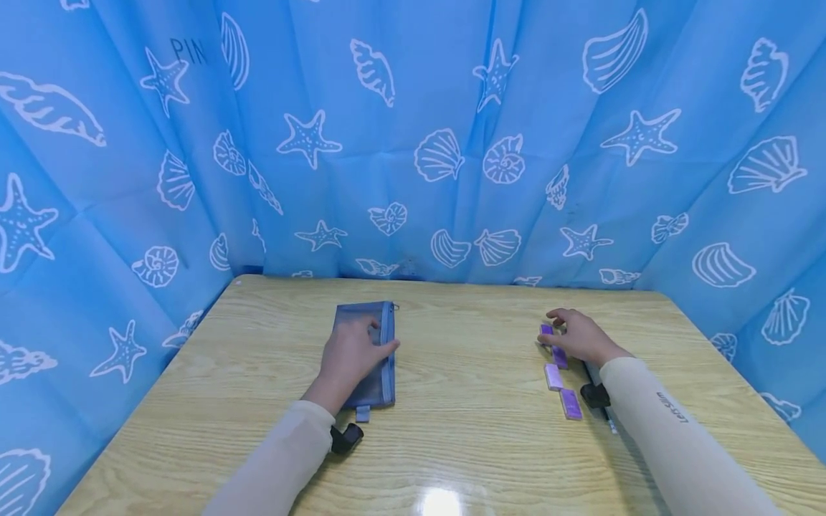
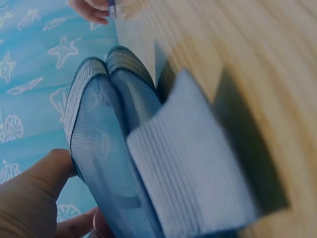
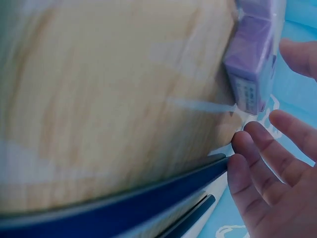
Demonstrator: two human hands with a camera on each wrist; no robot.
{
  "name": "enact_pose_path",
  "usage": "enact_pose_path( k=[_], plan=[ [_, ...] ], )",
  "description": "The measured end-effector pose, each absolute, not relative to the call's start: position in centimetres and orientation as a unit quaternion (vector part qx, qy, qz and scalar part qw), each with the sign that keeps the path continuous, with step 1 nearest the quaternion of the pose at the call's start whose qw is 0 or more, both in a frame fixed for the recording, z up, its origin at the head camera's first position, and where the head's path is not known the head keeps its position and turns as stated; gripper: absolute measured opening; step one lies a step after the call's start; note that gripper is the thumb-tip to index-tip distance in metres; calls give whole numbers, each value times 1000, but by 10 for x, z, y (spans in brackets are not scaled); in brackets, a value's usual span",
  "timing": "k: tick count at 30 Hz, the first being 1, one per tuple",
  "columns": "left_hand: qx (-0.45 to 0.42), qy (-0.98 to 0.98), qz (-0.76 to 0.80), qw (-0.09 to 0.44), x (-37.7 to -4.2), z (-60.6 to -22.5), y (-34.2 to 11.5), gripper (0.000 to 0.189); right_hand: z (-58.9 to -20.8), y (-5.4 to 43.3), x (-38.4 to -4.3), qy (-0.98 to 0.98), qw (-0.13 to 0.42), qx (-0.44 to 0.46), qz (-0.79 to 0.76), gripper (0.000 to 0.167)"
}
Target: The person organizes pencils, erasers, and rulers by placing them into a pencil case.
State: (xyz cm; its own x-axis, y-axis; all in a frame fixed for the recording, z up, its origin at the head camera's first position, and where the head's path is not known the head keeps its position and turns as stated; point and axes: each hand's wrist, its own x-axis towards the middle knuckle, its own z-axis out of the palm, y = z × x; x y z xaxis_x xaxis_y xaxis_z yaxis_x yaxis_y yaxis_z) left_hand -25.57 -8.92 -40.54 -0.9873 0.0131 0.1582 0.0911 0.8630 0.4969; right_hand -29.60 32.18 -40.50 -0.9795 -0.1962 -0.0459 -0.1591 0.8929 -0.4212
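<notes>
A translucent blue zip pouch (image 1: 377,380) lies flat on the table, its zipper along the right side and a pale fabric tab (image 2: 193,163) at the near end. My left hand (image 1: 351,351) is over it, thumb and fingers spread and touching its upper face in the left wrist view. Several small purple wrapped blocks (image 1: 571,404) lie in a loose line at the right. Around the farthest ones my right hand (image 1: 577,337) is spread, thumb and fingers apart. The right wrist view shows one purple block (image 3: 250,64) between thumb and fingers, not gripped.
Long thin dark items (image 3: 124,213) lie beneath my right wrist, partly hidden by the sleeve. The wooden table (image 1: 464,401) ends at a blue curtain (image 1: 400,143) printed with seashells and starfish. Each wrist carries a small black camera.
</notes>
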Motion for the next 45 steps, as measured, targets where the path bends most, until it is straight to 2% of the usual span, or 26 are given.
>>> enact_pose_path(
  k=[11, 25, 33, 45],
  plan=[
    [-36, -947, -297, 114, -256, -408, -92, 27, -407, 319, -298, 972, 32, -108, -208, 64],
    [-31, -940, -308, 145, -257, -409, -91, 21, -404, 313, -296, 970, 53, -104, -211, 59],
    [-36, -932, -330, 144, -257, -408, -91, 22, -402, 312, -299, 972, 50, -110, -201, 52],
    [-24, -903, -410, 129, -255, -407, -93, 23, -401, 306, -297, 972, 58, -107, -199, 53]
  ],
)
